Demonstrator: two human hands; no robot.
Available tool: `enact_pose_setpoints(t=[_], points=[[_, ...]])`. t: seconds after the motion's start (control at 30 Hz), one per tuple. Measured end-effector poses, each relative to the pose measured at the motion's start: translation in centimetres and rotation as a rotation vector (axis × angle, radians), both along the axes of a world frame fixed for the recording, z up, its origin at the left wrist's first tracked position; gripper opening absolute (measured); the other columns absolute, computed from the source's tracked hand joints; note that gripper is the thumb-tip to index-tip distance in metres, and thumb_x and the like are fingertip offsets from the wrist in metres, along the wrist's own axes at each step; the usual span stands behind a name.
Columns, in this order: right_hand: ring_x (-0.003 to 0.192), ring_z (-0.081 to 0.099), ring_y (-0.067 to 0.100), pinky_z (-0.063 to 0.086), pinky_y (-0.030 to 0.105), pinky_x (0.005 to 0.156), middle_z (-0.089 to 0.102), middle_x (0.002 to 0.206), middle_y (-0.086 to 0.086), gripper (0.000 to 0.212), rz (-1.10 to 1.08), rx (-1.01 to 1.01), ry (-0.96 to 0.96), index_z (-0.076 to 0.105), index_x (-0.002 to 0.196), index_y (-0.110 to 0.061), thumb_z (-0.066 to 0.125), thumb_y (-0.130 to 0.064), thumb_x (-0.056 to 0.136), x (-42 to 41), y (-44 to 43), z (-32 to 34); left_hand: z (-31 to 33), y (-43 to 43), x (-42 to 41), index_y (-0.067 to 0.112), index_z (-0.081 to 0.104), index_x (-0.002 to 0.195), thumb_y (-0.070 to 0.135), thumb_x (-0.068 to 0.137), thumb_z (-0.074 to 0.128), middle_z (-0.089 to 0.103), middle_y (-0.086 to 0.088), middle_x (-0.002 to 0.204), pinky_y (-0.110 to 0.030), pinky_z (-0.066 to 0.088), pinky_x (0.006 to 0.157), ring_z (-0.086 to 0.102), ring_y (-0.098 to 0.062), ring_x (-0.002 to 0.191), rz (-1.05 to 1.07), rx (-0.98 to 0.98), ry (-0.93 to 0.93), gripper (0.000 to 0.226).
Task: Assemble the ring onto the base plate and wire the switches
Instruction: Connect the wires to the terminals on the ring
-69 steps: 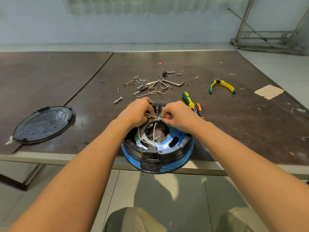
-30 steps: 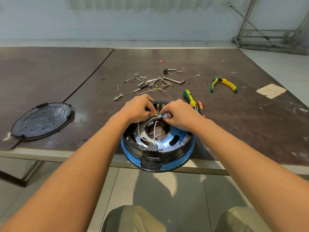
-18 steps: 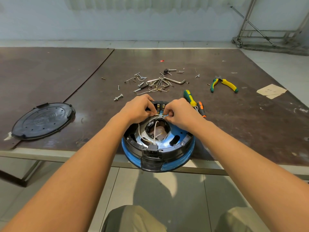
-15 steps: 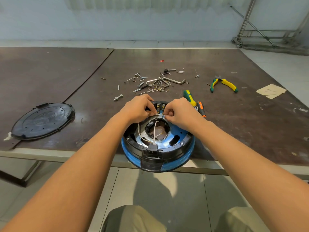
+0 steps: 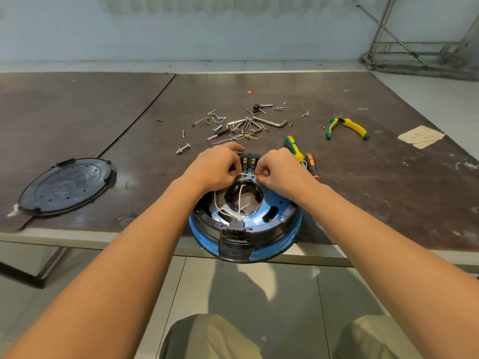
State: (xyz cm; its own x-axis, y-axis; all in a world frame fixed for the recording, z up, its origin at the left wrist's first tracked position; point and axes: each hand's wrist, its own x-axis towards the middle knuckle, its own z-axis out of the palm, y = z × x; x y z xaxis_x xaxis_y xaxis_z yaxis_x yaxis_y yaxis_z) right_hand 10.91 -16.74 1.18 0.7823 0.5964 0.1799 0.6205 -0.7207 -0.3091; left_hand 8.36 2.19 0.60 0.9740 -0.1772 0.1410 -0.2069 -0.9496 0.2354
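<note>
The black ring (image 5: 278, 226) is sitting on the blue base plate (image 5: 280, 246) at the table's (image 5: 388, 190) near edge, partly hanging over it. At the ring's far side, just in front of the switches (image 5: 248, 161), your left hand (image 5: 215, 168) and right hand (image 5: 282, 171) are each pinching an end of a thin white wire (image 5: 247, 174) with curled fingers. Two screwdrivers (image 5: 295, 152) are lying beside your right hand. Loose screws (image 5: 241, 125) and pliers (image 5: 347, 126) are lying farther back, and a black cover (image 5: 64, 187) is lying toward the left edge.
</note>
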Motion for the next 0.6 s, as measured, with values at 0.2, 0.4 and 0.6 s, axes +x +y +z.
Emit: enact_pose_setpoints(t=[0.2, 0.4, 0.6], points=[[0.085, 0.065, 0.019, 0.056, 0.037, 0.085, 0.069, 0.089, 0.002, 0.008, -0.005, -0.037, 0.009, 0.075, 0.092, -0.015, 0.067, -0.017, 0.092, -0.1, 0.1, 0.4, -0.2, 0.2, 0.2, 0.026, 0.039, 0.132, 0.043, 0.08, 0.076, 0.06, 0.001, 0.129, -0.046, 0.052, 0.091, 0.061, -0.024, 0.112, -0.015, 0.001, -0.012, 0.066], [0.088, 0.065, 0.02, 0.057, 0.037, 0.086, 0.069, 0.091, 0.002, 0.009, -0.021, -0.048, 0.036, 0.075, 0.095, -0.016, 0.067, -0.018, 0.092, 0.2, 0.2, 0.2, -0.1, -0.2, 2.0, 0.022, 0.048, 0.135, 0.047, 0.083, 0.072, 0.056, 0.0, 0.128, -0.043, 0.048, 0.096, 0.053, -0.02, 0.118, -0.054, 0.085, 0.036, 0.062], [0.086, 0.065, 0.02, 0.057, 0.04, 0.087, 0.07, 0.089, 0.002, 0.009, -0.027, -0.012, 0.034, 0.076, 0.093, -0.015, 0.068, -0.018, 0.091, 0.3, 0.1, -0.1, -0.6, -0.1, 2.0, 0.022, 0.049, 0.135, 0.044, 0.085, 0.071, 0.056, 0.0, 0.127, -0.042, 0.048, 0.095, 0.052, -0.019, 0.116, -0.063, 0.049, 0.018, 0.059]])
